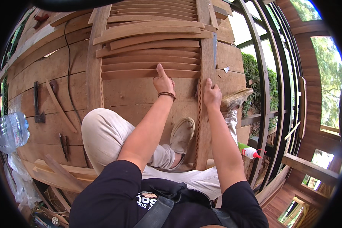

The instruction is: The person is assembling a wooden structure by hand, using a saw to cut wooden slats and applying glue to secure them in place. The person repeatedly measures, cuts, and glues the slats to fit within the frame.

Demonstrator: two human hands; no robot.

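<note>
A louvred wooden frame lies before me, with a left side rail (95,76) and a notched right side rail (203,125). Several slats span it, and the nearest wooden slat (133,74) crosses just beyond my left hand (164,81). That hand is closed at the slat's near edge, thumb up on the wood and fingers curled underneath. My right hand (212,95) is closed on the outer edge of the right rail, its thumb pointing away from me. Loose curved slats (152,33) lie stacked across the frame farther up.
A hammer (38,104), a curved wood strip (60,104) and a black cable (69,68) lie left on the plank floor. A large clear bottle (12,131) stands at far left. A glue bottle (249,151) lies right, near metal railings (263,76). A saw blade (215,49) borders the right rail.
</note>
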